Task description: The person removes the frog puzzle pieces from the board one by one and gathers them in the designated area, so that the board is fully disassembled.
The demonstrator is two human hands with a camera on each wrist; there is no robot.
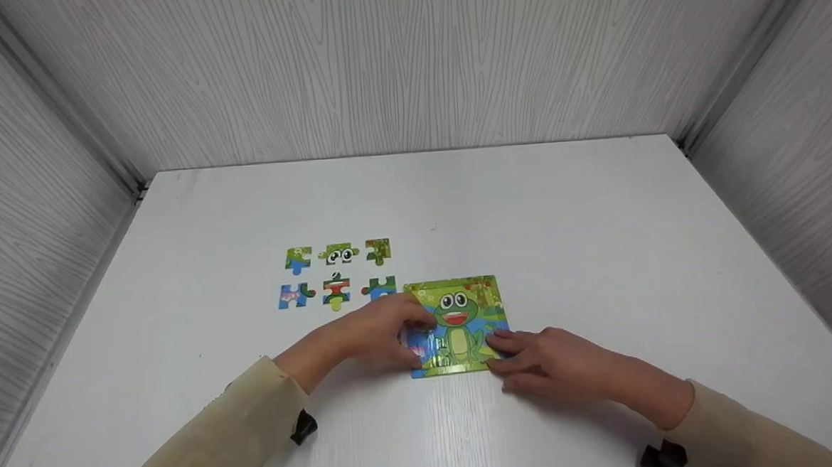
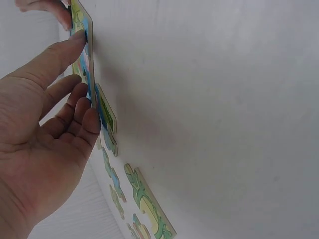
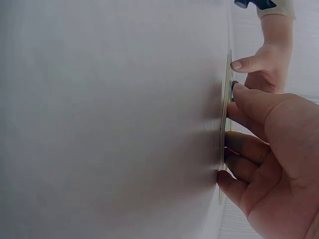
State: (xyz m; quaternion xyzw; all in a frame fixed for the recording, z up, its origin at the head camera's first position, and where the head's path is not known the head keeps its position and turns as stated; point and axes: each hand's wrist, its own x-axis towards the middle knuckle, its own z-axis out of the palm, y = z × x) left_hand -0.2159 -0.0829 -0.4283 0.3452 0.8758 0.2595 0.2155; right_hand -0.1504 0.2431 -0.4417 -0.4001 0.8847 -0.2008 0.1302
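A square jigsaw puzzle board (image 1: 458, 331) with a green frog picture sits on the white table in front of me. My left hand (image 1: 385, 331) holds its left side, thumb on the picture near the lower corner and the other fingers curled at the edge, as the left wrist view shows. My right hand (image 1: 554, 361) rests its fingertips along the board's right edge, with the thumb beside the lower right corner. Behind my left hand lie loose jigsaw pieces, among them one with two eyes (image 1: 339, 254) and one with a red mouth (image 1: 336, 292).
More loose pieces form two rows left of the board: a green and blue corner piece (image 1: 298, 259), one with a pink flower (image 1: 294, 295), and a green one (image 1: 379, 250). White wood-grain panels (image 1: 407, 63) enclose the table (image 1: 564, 204) at back and sides.
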